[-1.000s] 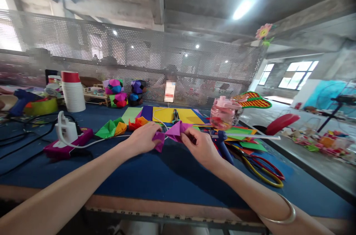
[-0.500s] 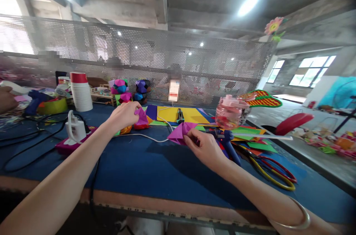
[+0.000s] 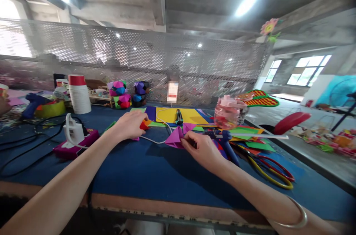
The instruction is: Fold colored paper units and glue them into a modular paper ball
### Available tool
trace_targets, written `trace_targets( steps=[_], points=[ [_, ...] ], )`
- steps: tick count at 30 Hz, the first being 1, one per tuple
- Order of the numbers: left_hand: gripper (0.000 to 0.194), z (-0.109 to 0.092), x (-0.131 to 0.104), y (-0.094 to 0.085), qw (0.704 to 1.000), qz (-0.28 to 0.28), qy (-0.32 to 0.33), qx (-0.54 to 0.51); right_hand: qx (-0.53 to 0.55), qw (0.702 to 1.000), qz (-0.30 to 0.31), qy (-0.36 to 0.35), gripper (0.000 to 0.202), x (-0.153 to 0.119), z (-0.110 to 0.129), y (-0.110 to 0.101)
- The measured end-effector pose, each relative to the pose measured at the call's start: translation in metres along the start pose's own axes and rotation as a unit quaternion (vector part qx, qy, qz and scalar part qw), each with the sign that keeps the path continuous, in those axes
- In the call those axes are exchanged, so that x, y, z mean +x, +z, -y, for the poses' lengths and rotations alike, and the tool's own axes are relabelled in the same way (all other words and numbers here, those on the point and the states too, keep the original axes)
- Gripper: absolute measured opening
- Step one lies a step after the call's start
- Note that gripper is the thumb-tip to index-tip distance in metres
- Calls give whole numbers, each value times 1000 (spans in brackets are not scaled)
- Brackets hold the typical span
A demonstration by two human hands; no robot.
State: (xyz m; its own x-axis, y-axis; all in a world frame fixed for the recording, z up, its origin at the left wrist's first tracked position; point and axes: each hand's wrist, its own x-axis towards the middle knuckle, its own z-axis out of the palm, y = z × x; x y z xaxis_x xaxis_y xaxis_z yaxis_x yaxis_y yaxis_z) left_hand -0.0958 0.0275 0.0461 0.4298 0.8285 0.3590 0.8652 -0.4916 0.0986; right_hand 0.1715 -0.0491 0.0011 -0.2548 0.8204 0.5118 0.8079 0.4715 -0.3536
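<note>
My right hand (image 3: pixel 204 149) pinches a folded purple paper piece (image 3: pixel 174 138) with pointed corners, held just above the blue table. My left hand (image 3: pixel 132 124) is lowered over a small group of folded papers, its fingers curled down and mostly hidden. An orange-red folded paper (image 3: pixel 145 124) shows by its fingertips, and a purple edge (image 3: pixel 135 139) sticks out beneath the palm. What the left fingers hold cannot be made out. A blue glue gun (image 3: pixel 229 148) lies just right of my right hand, near red-and-yellow-handled scissors (image 3: pixel 274 172).
A yellow sheet (image 3: pixel 191 115) with a utility knife (image 3: pixel 178 116) lies behind the hands. Around stand a pink bottle (image 3: pixel 226 111), stacked paper cups (image 3: pixel 79 96), folded paper balls (image 3: pixel 121 95) and a purple power strip (image 3: pixel 62 149) with cables. Another person's hand (image 3: pixel 3 103) is at far left.
My left hand has come down and slightly nearer, and the purple piece at its fingers is now mostly hidden under it. My right hand keeps its pinch with the piece turned slightly.
</note>
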Motion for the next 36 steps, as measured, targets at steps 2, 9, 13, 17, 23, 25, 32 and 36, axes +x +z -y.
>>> trace_targets(
  steps=[2, 9, 13, 17, 23, 25, 32, 36],
  points=[
    [29, -14, -1, 0, 991, -58, 46, -113, 5, 1000, 1, -5, 25, 0, 0, 1],
    [32, -68, -12, 29, 890, 97, 147, -421, 23, 999, 32, -35, 21, -3, 6, 0],
    [21, -68, -12, 42, 901, 81, 137, -405, 13, 998, 36, -44, 23, -2, 5, -1],
    [18, -54, -3, 44, 918, 18, 56, -392, 9, 999, 23, -43, 33, 0, 3, -2],
    [15, -40, 5, 35, 888, -42, -62, -455, 0, 998, 69, -16, 26, -1, 0, 1],
    [13, -40, 4, 32, 866, -41, -76, -492, 27, 996, 86, -20, 21, -2, -2, 3],
    [16, -50, 0, 37, 828, 57, -45, -556, 63, 996, -36, -58, 26, 0, 0, 1],
    [17, -55, -2, 46, 859, 80, 3, -506, 108, 993, -33, -39, 25, 0, 6, -3]
  ],
)
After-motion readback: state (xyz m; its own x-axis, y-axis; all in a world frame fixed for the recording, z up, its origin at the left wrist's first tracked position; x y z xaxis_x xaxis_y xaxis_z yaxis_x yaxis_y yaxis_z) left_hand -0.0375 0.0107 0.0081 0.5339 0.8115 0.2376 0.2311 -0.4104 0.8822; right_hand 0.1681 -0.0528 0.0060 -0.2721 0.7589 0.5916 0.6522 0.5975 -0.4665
